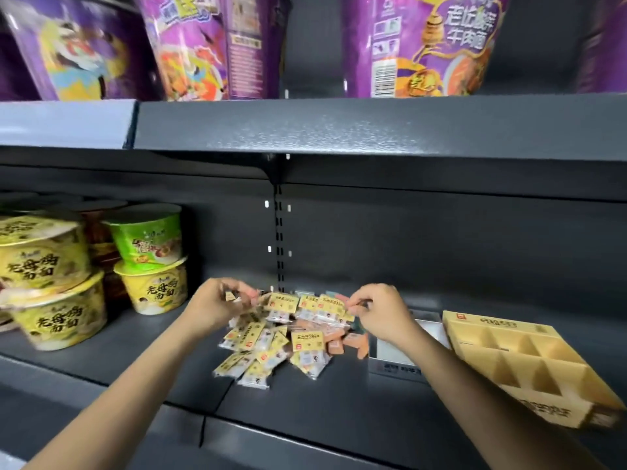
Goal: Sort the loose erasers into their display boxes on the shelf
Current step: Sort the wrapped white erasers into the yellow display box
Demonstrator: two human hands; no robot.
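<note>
So the erasers (271, 337) are dumped in one loose heap in the middle of the dark grey shelf (142, 374). Most are small flat packs in clear wrap with a yellow label and a little red mark on it, lying every which way and overlapping each other. Mixed in on the right side of the heap are some orange-pink ones (349, 342) without the yellow label, and there's a bit of pale teal showing at the back. The print is too blurry to read.

Your left hand (212, 308) is at the back left of the heap, fingers pinched together on one small yellow-labelled pack. Your right hand (381, 312) is at the back right, fingers closed on the edge of another yellow pack sitting on top of the heap. Both are a bit motion-blurred, so the exact grip is hard to make out.

Just right of the heap, under your right wrist, there's a low white box (395, 356), open on top. Past that sits a yellow cardboard display box (529, 364) with divided compartments, tilted and hanging toward the shelf's front edge.

Off to the left you've got stacked instant noodle bowls (54, 293), yellow and green. Purple noodle packs (427, 42) are on the shelf above.
</note>
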